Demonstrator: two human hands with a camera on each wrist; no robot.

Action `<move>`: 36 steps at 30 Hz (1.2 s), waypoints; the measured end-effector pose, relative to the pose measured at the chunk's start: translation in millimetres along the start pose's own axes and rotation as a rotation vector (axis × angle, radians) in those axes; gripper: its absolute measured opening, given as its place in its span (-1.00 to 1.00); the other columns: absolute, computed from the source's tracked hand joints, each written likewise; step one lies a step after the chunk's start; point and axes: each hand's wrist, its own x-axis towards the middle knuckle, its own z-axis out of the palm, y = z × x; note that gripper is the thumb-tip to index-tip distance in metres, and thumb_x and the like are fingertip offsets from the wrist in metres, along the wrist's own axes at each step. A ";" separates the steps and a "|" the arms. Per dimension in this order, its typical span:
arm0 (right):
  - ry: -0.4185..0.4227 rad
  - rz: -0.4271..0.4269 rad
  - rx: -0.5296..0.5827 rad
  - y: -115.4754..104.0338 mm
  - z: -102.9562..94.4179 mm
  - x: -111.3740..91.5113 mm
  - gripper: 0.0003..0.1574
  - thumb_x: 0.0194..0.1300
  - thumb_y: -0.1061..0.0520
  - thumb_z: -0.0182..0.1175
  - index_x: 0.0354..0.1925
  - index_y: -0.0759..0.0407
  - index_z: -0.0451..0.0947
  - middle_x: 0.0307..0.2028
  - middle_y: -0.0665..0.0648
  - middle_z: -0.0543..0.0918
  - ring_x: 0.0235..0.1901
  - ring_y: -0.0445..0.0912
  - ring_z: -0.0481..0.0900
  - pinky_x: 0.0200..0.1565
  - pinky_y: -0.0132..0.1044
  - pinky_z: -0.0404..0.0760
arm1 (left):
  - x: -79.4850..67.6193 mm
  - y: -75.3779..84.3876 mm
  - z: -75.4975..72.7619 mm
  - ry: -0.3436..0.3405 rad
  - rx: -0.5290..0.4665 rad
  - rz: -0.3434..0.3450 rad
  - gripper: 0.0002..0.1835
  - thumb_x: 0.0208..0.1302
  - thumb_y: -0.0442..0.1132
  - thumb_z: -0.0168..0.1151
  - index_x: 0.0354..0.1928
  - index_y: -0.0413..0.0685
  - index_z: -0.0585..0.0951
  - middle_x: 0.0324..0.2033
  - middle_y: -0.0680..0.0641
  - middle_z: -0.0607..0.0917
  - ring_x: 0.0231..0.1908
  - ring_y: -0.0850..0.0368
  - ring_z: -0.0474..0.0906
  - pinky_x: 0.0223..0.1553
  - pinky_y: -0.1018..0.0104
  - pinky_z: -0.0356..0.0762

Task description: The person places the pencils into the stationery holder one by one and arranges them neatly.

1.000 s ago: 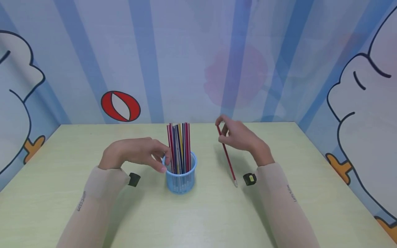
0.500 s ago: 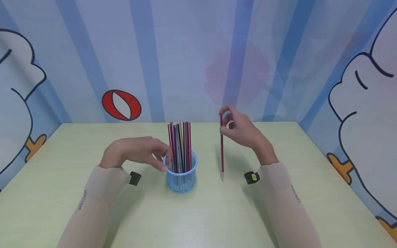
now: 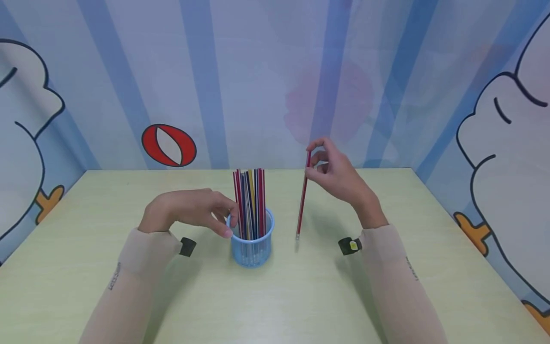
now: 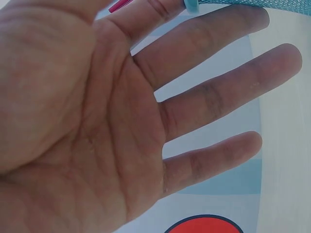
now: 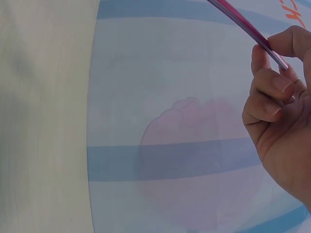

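Note:
A light blue mesh cup point(image 3: 251, 253) stands upright on the table, holding a bunch of pencils point(image 3: 249, 203) in red, dark blue and yellow. My left hand point(image 3: 191, 209) holds the cup's left rim between thumb and index finger. Its other fingers point(image 4: 214, 104) reach out straight beside the mesh in the left wrist view. To the right of the cup, my right hand point(image 3: 337, 176) pinches a red pencil point(image 3: 302, 203) near its upper end. This pencil hangs almost upright, leaning slightly, with its silvery eraser end down and apparently just above the table.
The pale table point(image 3: 275, 306) runs back to a printed blue striped backdrop point(image 3: 258, 86). Small black devices point(image 3: 187, 247) sit at both wrists.
The right hand has risen a little, swinging the pencil's lower end leftward and up toward the cup. The left hand has stayed at the rim.

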 end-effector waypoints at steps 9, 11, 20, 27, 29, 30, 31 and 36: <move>0.056 -0.049 0.103 -8.0 0.6 -1.5 -0.53 0.35 0.26 0.16 0.14 0.04 0.26 -0.25 0.24 0.55 -0.52 0.08 0.52 -0.35 -0.22 0.53 | -0.4 1.5 -0.1 -0.002 -0.012 0.033 -0.83 0.28 -0.09 0.40 -0.22 0.10 0.59 0.04 -0.02 0.67 0.07 0.03 0.61 0.10 0.05 0.53; 0.074 -0.063 0.132 -10.2 0.6 -1.9 -0.54 0.35 0.27 0.16 0.14 0.03 0.25 -0.25 0.24 0.55 -0.52 0.07 0.55 -0.33 -0.21 0.54 | -0.8 1.9 -0.7 -0.004 -0.013 0.040 -0.83 0.28 -0.08 0.39 -0.22 0.08 0.59 0.04 -0.02 0.67 0.07 0.02 0.62 0.10 0.05 0.53; 0.139 -0.129 0.233 -15.8 -3.1 -3.8 -0.56 0.40 0.27 0.16 0.13 0.10 0.22 -0.28 0.23 0.53 -0.46 0.01 0.64 -0.29 -0.24 0.52 | -0.1 1.8 -0.9 -0.006 -0.015 0.034 -0.83 0.28 -0.08 0.40 -0.22 0.09 0.59 0.05 -0.02 0.67 0.08 0.02 0.61 0.12 0.04 0.52; 0.167 -0.155 0.248 -17.8 -0.5 -3.5 -0.53 0.39 0.31 0.18 0.14 0.19 0.20 -0.28 0.23 0.53 -0.46 0.00 0.67 -0.26 -0.27 0.58 | -0.6 2.9 -0.1 -0.003 -0.007 0.000 -0.83 0.27 -0.08 0.41 -0.21 0.12 0.60 0.06 0.00 0.67 0.08 0.01 0.60 0.12 0.01 0.53; 0.165 -0.157 0.252 -18.5 1.4 -3.0 -0.53 0.38 0.31 0.18 0.14 0.20 0.20 -0.28 0.24 0.53 -0.48 0.01 0.66 -0.27 -0.28 0.58 | -0.8 3.1 -0.1 -0.004 -0.004 -0.003 -0.83 0.27 -0.08 0.41 -0.21 0.12 0.60 0.06 0.00 0.67 0.09 0.01 0.60 0.12 0.00 0.52; 0.163 -0.158 0.254 -18.7 2.3 -2.8 -0.52 0.39 0.31 0.18 0.15 0.21 0.19 -0.28 0.24 0.53 -0.48 0.01 0.66 -0.28 -0.30 0.57 | -0.8 3.1 -0.1 -0.004 -0.004 -0.005 -0.83 0.27 -0.08 0.41 -0.21 0.12 0.60 0.06 0.00 0.67 0.09 0.01 0.60 0.12 0.00 0.52; 0.162 -0.159 0.256 -18.7 3.0 -2.6 -0.52 0.39 0.31 0.18 0.15 0.22 0.19 -0.27 0.24 0.53 -0.49 0.02 0.66 -0.29 -0.30 0.57 | -0.7 2.9 0.0 -0.004 -0.003 -0.007 -0.82 0.27 -0.07 0.41 -0.21 0.12 0.60 0.06 0.00 0.67 0.09 0.02 0.60 0.13 0.00 0.52; 0.177 -0.166 0.258 -19.1 3.6 -3.3 -0.54 0.39 0.31 0.18 0.14 0.15 0.21 -0.27 0.23 0.53 -0.50 -0.01 0.66 -0.33 -0.29 0.53 | -0.9 3.1 0.3 0.001 -0.001 -0.016 -0.82 0.26 -0.07 0.41 -0.20 0.12 0.60 0.04 0.04 0.67 0.08 0.03 0.60 0.13 -0.02 0.51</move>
